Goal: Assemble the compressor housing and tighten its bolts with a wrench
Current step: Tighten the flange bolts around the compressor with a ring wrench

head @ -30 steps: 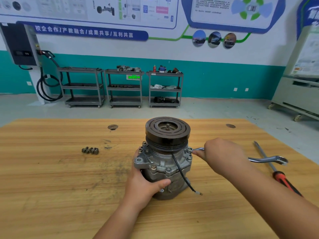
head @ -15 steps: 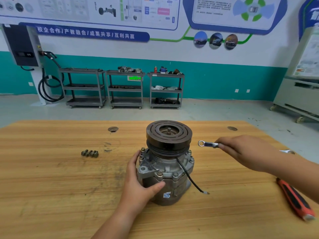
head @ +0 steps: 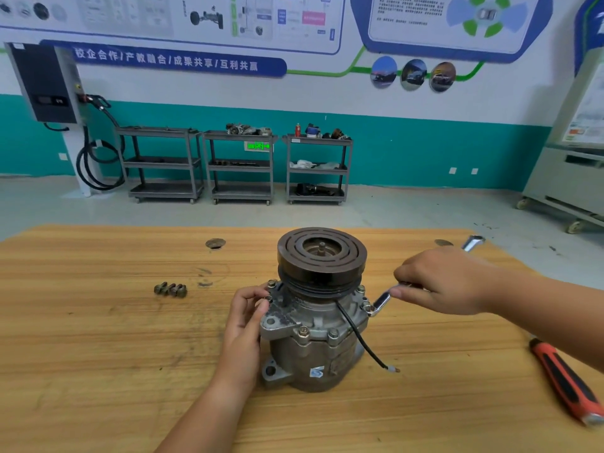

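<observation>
The grey compressor stands upright on the wooden table, its dark ribbed pulley on top and a black wire hanging off its right side. Several bolts sit around its flange. My left hand holds the housing's left side, fingertips at a flange bolt. My right hand grips a silver wrench. The wrench's ring end sits on a bolt at the flange's right edge, and its far end sticks out behind my hand.
Three loose bolts lie on the table left of the compressor. A red-and-black handled screwdriver lies at the right edge. Two round holes are set in the tabletop near the far side. Shelving carts stand by the back wall.
My right hand lifted the wrench off the flange, then brought its ring end back down onto a right-side bolt. My left hand slid up from the housing body to the flange.
</observation>
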Action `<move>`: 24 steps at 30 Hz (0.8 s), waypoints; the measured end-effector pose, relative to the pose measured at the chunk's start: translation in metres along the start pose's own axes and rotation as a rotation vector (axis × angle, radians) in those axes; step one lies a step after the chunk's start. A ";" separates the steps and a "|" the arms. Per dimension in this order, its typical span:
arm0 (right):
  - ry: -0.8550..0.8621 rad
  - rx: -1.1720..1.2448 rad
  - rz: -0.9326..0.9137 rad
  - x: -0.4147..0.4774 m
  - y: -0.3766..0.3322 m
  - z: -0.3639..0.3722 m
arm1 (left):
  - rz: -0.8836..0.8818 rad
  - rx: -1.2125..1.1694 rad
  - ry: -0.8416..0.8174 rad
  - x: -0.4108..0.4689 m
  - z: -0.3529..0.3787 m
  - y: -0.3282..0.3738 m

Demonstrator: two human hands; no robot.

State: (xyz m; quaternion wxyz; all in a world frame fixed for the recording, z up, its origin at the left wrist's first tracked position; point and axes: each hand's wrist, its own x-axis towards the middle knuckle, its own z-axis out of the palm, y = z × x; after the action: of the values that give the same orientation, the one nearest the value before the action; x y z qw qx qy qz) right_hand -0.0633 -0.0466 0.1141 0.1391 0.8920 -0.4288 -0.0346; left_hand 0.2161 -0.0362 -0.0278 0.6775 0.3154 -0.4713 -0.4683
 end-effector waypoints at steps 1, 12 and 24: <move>0.011 0.011 -0.014 0.002 0.002 -0.001 | 0.010 -0.001 -0.002 0.000 0.000 -0.001; -0.051 0.023 -0.124 0.018 0.011 -0.005 | 0.034 0.005 -0.074 0.003 0.003 0.003; -0.241 -0.001 0.204 -0.007 -0.027 -0.011 | 0.073 0.001 -0.184 0.006 0.012 0.006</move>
State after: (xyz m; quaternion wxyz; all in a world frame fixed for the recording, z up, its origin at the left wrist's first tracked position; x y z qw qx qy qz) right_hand -0.0448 -0.0226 0.1168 0.0898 0.8331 -0.5308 -0.1270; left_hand 0.2071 -0.0398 -0.0161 0.6478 0.2543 -0.5429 -0.4701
